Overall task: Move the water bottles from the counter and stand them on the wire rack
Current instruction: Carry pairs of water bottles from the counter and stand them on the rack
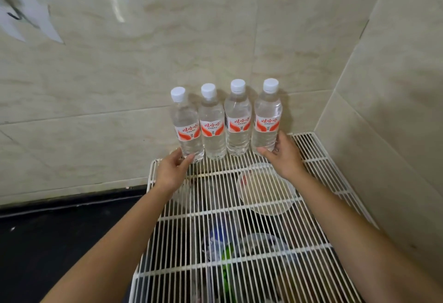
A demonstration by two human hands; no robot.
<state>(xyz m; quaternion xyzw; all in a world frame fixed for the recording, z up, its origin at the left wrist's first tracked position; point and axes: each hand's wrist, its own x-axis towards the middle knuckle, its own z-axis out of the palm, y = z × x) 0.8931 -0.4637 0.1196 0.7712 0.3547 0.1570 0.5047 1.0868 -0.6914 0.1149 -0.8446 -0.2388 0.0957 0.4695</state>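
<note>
Four water bottles stand in a row at the back of the wire rack (318, 158), close to the tiled wall (143, 63). The left hand (171, 170) holds the left bottle (187, 130) low down, with its fingers (177, 152) and thumb curled round the bottom. The right hand (280, 156) holds the right bottle (267, 123) the same way, near its bottom. The two middle bottles (212, 132) stand between them with no hand on them. The step looks like setting the two end bottles straight and then letting go. To do it well, each bottom should sit flat across a few wires, not with an edge dipping into a gap. Next, the fingers should open slowly, and the hands should pull straight back so they bump nothing. Each bottle's long side runs up and down, its white cap points up, and its red label faces the person. The left bottle looks tipped a little to the left, but that may just be the wide camera. No bottles show on the dark surface (60, 230) at the left, so the job looks almost done.
</note>
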